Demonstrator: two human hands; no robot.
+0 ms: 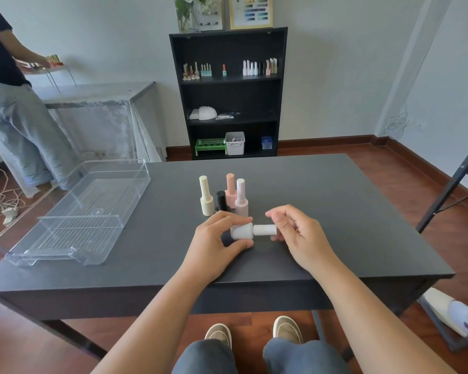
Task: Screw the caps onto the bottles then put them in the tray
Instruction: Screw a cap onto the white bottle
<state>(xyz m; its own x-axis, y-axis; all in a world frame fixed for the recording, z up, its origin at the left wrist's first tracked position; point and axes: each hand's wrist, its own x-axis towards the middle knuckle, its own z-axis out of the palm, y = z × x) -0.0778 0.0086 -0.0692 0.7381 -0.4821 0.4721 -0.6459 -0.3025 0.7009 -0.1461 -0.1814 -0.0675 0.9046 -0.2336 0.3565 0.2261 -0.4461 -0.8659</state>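
My left hand [216, 238] grips a white bottle [242, 231] lying sideways above the dark table [335, 211]. A dark object [226, 238] shows under the same hand. My right hand [295, 230] pinches the white cap [265, 229], which sits at the bottle's neck. Behind my hands stand a cream bottle [206, 197], a black bottle [221, 201], a peach bottle [230, 190] and a pale pink bottle [241, 197], all with caps on. A clear plastic tray [73, 214] rests on the table's left side with no bottles in it.
A black shelf [229, 93] with bottles and bins stands against the far wall. Another person [8, 98] stands at a covered table at the left. A dark table leg [449, 190] is at the right. My shoes [254, 333] show below the table edge.
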